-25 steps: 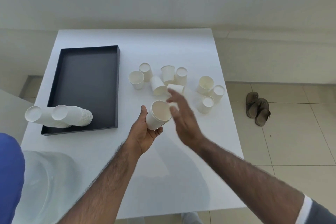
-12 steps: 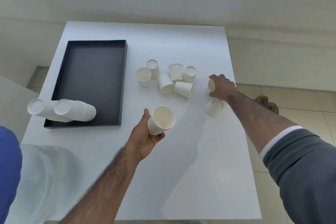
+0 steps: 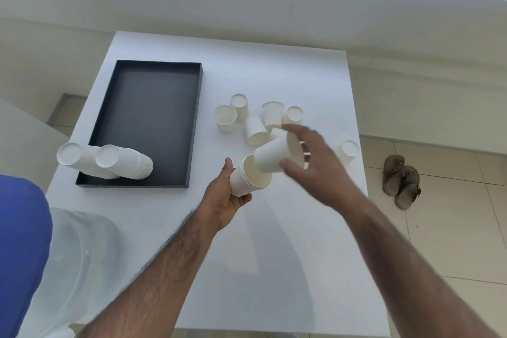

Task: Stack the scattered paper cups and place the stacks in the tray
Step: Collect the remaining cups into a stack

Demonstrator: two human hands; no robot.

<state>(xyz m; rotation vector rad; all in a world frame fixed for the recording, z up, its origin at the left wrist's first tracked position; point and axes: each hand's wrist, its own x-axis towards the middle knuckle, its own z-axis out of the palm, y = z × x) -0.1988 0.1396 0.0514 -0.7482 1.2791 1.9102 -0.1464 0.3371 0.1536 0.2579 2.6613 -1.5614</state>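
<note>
White paper cups are going one inside the other. The left hand [image 3: 223,200] curls its fingers round a small stack [image 3: 247,180] and holds it up over the table [image 3: 274,269]. The open mouth of the stack tips up and to the right.

The right hand [image 3: 315,170] pinches a single cup [image 3: 271,158] near its wide end, with the thumb under and the fingers over. This hand looks a bit blurry. The bottom of the single cup is right at the mouth of the small stack. I cannot tell if it has gone in yet.

I think the step now is slipping this cup into the stack. The next move needs the cup's bottom lined up with the mouth. After that it takes a soft push and then letting go.

Loose cups [image 3: 225,118] sit in a bunch farther back on the table, just past the hands. Some stand up and some are upside down. One lone cup [image 3: 349,152] sits off to the right.

To the left of the hands is the black tray [image 3: 195,118]. Two long stacks [image 3: 123,163] lie on their sides in its near corner, poking out over the rim. I think the job is only partly done.
</note>
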